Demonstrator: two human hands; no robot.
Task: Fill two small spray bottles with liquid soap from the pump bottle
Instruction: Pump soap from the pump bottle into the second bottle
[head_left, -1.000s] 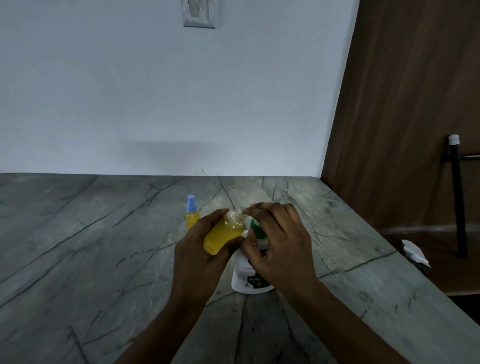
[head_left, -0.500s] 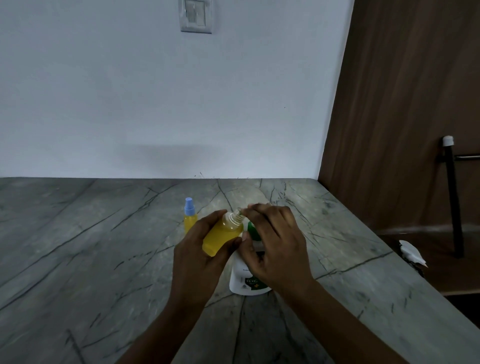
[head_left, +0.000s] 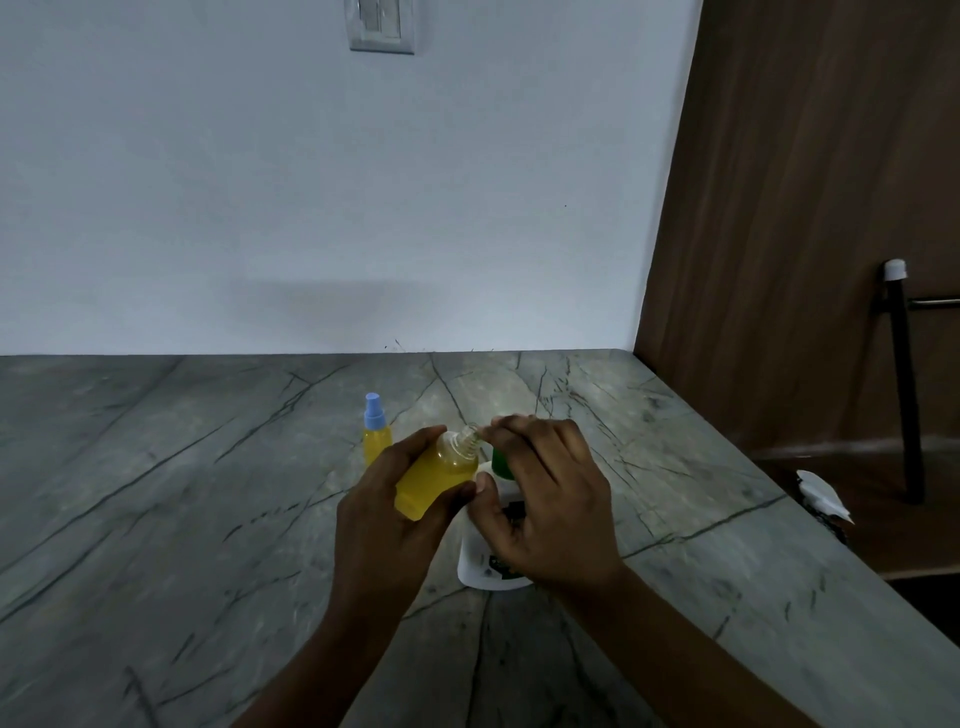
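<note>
My left hand (head_left: 384, 514) grips a small uncapped bottle (head_left: 434, 478) full of yellow liquid, tilted with its threaded neck pointing up and right. That neck sits right at the green pump head (head_left: 500, 462) of the white pump bottle (head_left: 480, 566), which stands on the grey stone counter (head_left: 208, 519). My right hand (head_left: 550, 509) curls over the pump head, fingers on top, thumb beside the small bottle, and hides most of it. A second small spray bottle (head_left: 375, 431) with a blue spray cap and yellow liquid stands upright just behind my left hand.
The counter ends at a white wall behind and at an edge on the right. Beyond that edge are a brown wooden panel (head_left: 805, 208), a black pole (head_left: 904, 389) and a white crumpled object (head_left: 823, 496) lower down. A switch plate (head_left: 382, 26) is on the wall.
Both hands keep their hold at the pump; the small bottle stays tilted at the nozzle. Only the view has shifted slightly.
</note>
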